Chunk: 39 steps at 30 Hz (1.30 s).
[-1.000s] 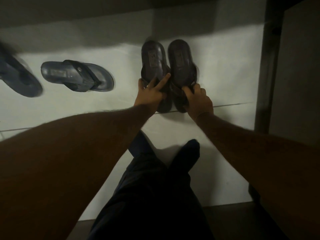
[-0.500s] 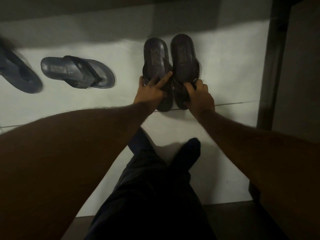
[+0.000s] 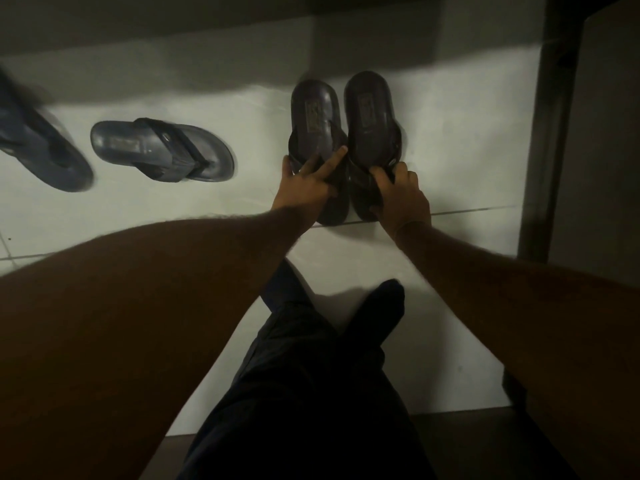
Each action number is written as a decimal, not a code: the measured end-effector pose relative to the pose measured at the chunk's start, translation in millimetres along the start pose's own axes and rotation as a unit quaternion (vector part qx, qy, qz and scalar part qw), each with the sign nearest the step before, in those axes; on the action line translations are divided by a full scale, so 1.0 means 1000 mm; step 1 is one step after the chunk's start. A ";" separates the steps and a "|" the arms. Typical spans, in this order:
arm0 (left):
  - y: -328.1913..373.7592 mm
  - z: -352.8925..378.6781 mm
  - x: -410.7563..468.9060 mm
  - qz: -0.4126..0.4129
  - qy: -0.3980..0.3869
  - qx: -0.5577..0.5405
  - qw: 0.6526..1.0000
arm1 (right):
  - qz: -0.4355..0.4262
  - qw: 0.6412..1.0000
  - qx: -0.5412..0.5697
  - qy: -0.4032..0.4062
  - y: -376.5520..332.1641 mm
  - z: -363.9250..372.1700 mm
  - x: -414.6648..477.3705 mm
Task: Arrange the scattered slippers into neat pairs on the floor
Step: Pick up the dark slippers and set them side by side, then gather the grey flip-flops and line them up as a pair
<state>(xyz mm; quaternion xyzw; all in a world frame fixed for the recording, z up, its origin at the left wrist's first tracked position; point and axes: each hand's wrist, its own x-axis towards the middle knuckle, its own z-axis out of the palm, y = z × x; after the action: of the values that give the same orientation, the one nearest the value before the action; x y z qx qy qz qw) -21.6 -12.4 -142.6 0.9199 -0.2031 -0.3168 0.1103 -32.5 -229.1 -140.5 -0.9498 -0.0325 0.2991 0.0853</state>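
Two dark brown slippers lie side by side on the white tiled floor, heels pointing away from me. My left hand [image 3: 304, 181] grips the strap of the left brown slipper [image 3: 313, 112], index finger stretched across it. My right hand [image 3: 401, 195] holds the strap end of the right brown slipper [image 3: 369, 109]. The right one sits slightly farther forward. A grey thong slipper [image 3: 159, 150] lies sideways to the left. Another grey slipper [image 3: 41, 150], blurred, is at the far left edge.
A dark door frame [image 3: 550, 133] rises on the right of the pair. A shadowed wall base [image 3: 207, 32] runs along the far side. My dark-trousered legs [image 3: 311, 393] stretch below the hands. A tile joint [image 3: 467, 212] crosses just under the brown slippers.
Both hands have pushed the brown pair a little away from me, the right slipper slightly more. The grey slippers stay where they were.
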 end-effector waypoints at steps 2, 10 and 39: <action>0.000 -0.001 0.000 0.003 0.000 -0.016 1.000 | 0.006 1.000 0.008 -0.003 -0.001 0.000 0.001; 0.011 -0.026 -0.024 0.007 0.028 0.000 1.000 | 0.001 0.999 0.040 0.003 -0.002 -0.022 -0.016; -0.234 -0.093 -0.314 -0.389 -0.130 -0.134 0.902 | -0.085 0.989 0.020 -0.117 -0.314 -0.084 -0.064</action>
<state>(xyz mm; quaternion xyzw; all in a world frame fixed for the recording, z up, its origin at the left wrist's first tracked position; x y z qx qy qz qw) -117.3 342.6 21.2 0.8531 0.2023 -0.4754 0.0730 -40.4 60.6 20.7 -0.9004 -0.1165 0.4003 0.1246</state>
